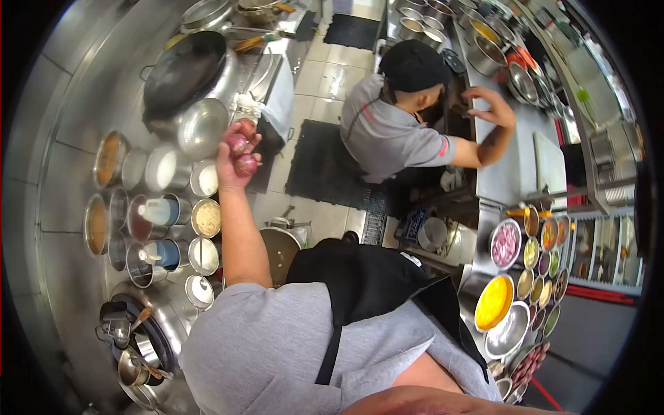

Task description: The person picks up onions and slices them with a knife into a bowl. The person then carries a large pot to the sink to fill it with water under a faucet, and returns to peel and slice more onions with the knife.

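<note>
My left hand (226, 166) reaches forward on an outstretched arm, closed around red onions. One onion (245, 165) rests at the wrist side of the palm, another onion (237, 144) sits above it, and a third onion (246, 127) shows near the fingertips. Just left of this hand is a perforated metal strainer (202, 128), with a large dark wok (185, 72) beyond it. A white cloth (277, 111) hangs to the hand's right. My right hand is out of view.
A co-worker (394, 124) in a black cap stands ahead, bent toward the right counter. Steel containers, including one of chopped garlic (207, 218), line the left counter. Bowls of chopped onion (505, 244) and yellow liquid (494, 302) stand at right. A large pot (280, 252) is on the floor.
</note>
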Action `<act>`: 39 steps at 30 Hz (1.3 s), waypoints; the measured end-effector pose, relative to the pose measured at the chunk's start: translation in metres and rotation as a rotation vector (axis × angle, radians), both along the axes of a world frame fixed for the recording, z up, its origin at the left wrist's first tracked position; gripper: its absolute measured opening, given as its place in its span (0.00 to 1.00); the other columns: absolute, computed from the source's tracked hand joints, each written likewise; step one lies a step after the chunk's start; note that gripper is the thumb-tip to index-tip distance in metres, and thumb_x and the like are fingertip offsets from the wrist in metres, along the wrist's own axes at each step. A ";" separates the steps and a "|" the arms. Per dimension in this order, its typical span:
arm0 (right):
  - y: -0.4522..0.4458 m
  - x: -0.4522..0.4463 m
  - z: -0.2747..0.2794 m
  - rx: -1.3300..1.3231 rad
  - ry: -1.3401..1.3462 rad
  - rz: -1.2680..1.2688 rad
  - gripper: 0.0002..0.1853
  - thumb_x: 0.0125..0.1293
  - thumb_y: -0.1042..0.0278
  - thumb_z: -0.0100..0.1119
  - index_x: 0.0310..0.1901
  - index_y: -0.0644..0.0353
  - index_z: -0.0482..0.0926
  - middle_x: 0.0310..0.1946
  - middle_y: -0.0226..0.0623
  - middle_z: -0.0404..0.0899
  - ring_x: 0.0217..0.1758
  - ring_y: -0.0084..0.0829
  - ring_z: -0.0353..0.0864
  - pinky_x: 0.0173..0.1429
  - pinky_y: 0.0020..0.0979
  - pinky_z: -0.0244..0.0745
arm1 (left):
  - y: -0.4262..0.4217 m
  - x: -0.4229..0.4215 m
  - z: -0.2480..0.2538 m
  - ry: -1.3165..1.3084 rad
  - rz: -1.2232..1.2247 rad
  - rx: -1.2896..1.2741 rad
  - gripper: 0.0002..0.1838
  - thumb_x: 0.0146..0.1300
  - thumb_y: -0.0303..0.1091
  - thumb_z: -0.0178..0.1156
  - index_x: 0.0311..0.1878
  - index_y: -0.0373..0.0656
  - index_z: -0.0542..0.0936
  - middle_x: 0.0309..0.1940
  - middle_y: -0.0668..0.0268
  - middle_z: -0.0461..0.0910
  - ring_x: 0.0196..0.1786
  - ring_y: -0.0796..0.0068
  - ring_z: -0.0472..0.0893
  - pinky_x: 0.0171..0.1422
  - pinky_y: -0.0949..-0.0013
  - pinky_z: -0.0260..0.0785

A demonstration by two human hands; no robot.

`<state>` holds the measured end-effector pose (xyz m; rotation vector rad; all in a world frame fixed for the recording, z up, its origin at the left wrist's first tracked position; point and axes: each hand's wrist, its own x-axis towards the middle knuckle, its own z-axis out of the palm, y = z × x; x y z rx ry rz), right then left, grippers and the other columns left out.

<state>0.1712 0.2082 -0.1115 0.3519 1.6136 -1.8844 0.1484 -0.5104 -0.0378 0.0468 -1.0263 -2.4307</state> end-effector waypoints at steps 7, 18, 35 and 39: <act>-0.143 -0.233 0.052 0.018 0.282 0.168 0.39 0.54 0.74 0.66 0.69 0.54 0.61 0.51 0.33 0.66 0.49 0.36 0.78 0.50 0.35 0.75 | -0.018 -0.069 0.008 -0.058 -0.060 0.083 0.32 0.58 0.52 0.68 0.63 0.50 0.73 0.56 0.62 0.75 0.56 0.56 0.77 0.37 0.60 0.79; -0.338 -0.524 0.121 0.336 0.770 -0.082 0.37 0.57 0.71 0.64 0.69 0.55 0.61 0.53 0.36 0.66 0.52 0.38 0.77 0.52 0.36 0.73 | -0.150 -0.303 -0.031 -0.034 -0.232 0.113 0.32 0.57 0.55 0.65 0.63 0.53 0.74 0.56 0.63 0.75 0.56 0.59 0.77 0.38 0.60 0.78; -0.333 -0.554 0.087 0.857 0.588 -0.488 0.34 0.60 0.66 0.61 0.69 0.57 0.62 0.55 0.41 0.67 0.55 0.41 0.76 0.56 0.39 0.71 | -0.244 -0.476 -0.059 -0.301 -0.529 0.268 0.32 0.55 0.53 0.68 0.61 0.51 0.74 0.50 0.62 0.77 0.50 0.60 0.80 0.35 0.61 0.83; -0.319 -0.544 0.076 0.876 0.565 -0.502 0.34 0.61 0.65 0.60 0.68 0.58 0.63 0.56 0.42 0.67 0.55 0.42 0.75 0.57 0.39 0.71 | -0.206 -0.519 -0.026 -0.246 -0.726 0.122 0.32 0.55 0.54 0.68 0.60 0.47 0.75 0.50 0.62 0.76 0.50 0.62 0.80 0.35 0.64 0.83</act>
